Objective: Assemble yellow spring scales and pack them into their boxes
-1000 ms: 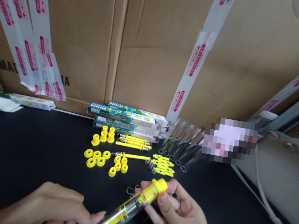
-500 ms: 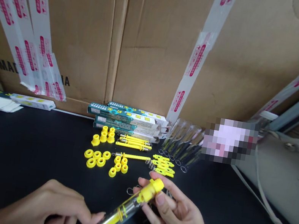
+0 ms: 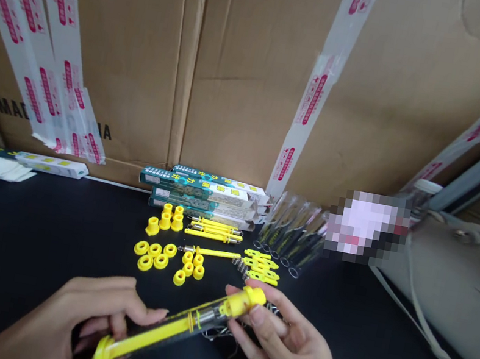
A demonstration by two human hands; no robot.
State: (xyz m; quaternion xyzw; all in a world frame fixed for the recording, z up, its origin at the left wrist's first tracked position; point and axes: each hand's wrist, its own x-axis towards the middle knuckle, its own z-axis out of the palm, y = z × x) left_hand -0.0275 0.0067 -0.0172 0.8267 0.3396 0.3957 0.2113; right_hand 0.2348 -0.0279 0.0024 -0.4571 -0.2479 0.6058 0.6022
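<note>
Because it lies slantwise between both hands just above the near edge of the black table [image 3: 25, 240], the clear tube [image 3: 176, 329] with its yellow rod inside is the thing to judge first. It looks light, stiff and smooth-walled, so probably a little slippery and likely to crack if squeezed hard at mid-length. The left hand [image 3: 75, 324] is curled closed around the lower end, thumb laid along the barrel, with the yellow end flange [image 3: 101, 356] poking out below the fingers. The right hand [image 3: 292, 356] pinches the yellow cap [image 3: 246, 300] at the upper end between thumb and fingertips, the remaining fingers loosely spread. The ends seem the sound places to hold, since the caps give a rim to grip and the thin wall between them does not. Small wire hooks [image 3: 217, 333] lie on the table just under the tube. Farther off sit yellow rings [image 3: 152, 254], small yellow caps [image 3: 189, 269], springs [image 3: 243, 267], flat yellow clips [image 3: 262, 264] and yellow rods [image 3: 215, 231]. Beyond these, empty clear tubes [image 3: 295, 232] lie beside stacked printed boxes [image 3: 201, 188], which rest against a taped cardboard carton [image 3: 248, 82].
</note>
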